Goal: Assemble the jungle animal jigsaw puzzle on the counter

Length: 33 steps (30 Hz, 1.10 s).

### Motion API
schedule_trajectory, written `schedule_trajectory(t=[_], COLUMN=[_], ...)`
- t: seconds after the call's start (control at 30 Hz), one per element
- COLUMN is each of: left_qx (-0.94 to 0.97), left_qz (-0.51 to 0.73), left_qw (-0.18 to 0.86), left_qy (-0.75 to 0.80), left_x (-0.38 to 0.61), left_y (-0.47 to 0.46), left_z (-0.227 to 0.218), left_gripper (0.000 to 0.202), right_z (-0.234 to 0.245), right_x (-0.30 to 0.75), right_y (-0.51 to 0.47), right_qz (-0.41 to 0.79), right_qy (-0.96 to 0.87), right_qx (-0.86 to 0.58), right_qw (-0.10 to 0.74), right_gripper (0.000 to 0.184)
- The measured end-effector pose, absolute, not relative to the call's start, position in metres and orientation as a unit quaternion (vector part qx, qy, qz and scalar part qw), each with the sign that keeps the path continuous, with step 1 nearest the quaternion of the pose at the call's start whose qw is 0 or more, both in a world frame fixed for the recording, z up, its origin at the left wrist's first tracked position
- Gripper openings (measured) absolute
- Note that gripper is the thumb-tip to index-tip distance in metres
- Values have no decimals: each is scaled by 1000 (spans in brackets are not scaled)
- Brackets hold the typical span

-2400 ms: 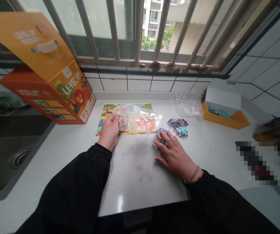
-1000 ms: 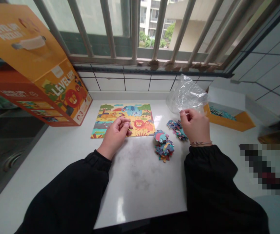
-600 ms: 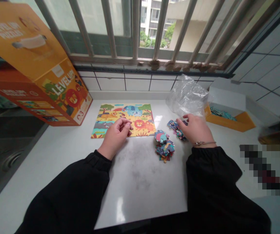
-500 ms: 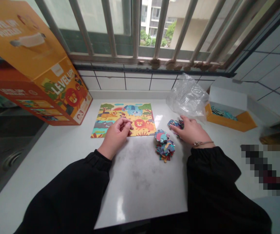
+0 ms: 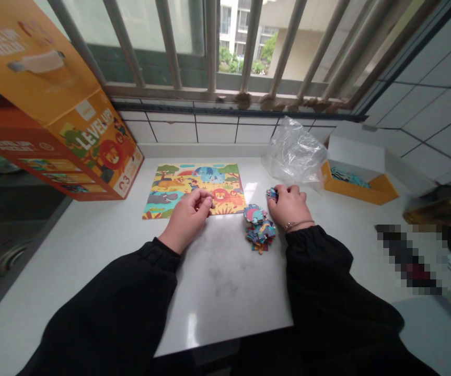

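Note:
A jungle-animal picture sheet (image 5: 182,183) lies flat on the white counter (image 5: 217,297), and my left hand (image 5: 186,222) rests on its near edge with the fingers curled. Nothing shows in those fingers. To the right, a loose pile of colourful jigsaw pieces (image 5: 259,230) sits just off the sheet, next to my right hand (image 5: 288,206). That hand pinches a small bunch of jigsaw pieces (image 5: 272,194) at its fingertips, and the rest of the bunch is hidden by the fingers.
A crumpled clear plastic bag (image 5: 293,151) lies behind my right hand. An orange box tray (image 5: 360,184) holding more pieces stands at the back right. A large orange puzzle box (image 5: 60,109) leans at the left, above a dark sink (image 5: 1,256). A pixelated object (image 5: 409,256) lies at the right.
The bag has gone from the sheet to the counter behind. My right hand has drawn the loose pieces together and lifted some. My left hand has settled at the sheet's near edge.

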<state>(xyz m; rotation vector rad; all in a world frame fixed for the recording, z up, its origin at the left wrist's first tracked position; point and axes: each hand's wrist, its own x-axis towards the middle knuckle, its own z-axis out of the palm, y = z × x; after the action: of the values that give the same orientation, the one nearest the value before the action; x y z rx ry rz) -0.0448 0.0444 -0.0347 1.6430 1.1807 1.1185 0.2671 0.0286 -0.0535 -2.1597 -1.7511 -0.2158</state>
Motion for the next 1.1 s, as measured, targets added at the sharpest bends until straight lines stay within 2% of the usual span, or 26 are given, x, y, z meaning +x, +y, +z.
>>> schedule_trajectory(t=[0.17, 0.33, 0.53, 0.73, 0.9, 1.0, 1.1], left_qx=[700, 693, 669, 670, 683, 681, 681], left_qz=[414, 418, 440, 439, 445, 454, 459], left_qw=[373, 389, 417, 428, 398, 374, 354], left_qy=[446, 441, 430, 419, 421, 436, 447], left_x=[-40, -41, -46, -54, -65, -73, -81], left_y=[36, 37, 34, 13, 7, 13, 18], left_z=[-33, -40, -45, -48, -47, -46, -42], left_gripper=[17, 21, 26, 27, 26, 26, 29], right_z=[-43, -42, -51, -42, -39, -37, -36], right_x=[252, 220, 180, 150, 111, 93, 88], right_y=[4, -25, -60, -100, -107, -99, -93], right_qz=[-80, -59, -9, 14, 50, 77, 83], right_qy=[-597, -719, -749, -760, -835, -871, -870], right_qx=[-777, -639, -636, -621, -509, -445, -458], right_qw=[185, 267, 186, 192, 203, 194, 162], right_gripper=[46, 52, 61, 50, 42, 45, 54])
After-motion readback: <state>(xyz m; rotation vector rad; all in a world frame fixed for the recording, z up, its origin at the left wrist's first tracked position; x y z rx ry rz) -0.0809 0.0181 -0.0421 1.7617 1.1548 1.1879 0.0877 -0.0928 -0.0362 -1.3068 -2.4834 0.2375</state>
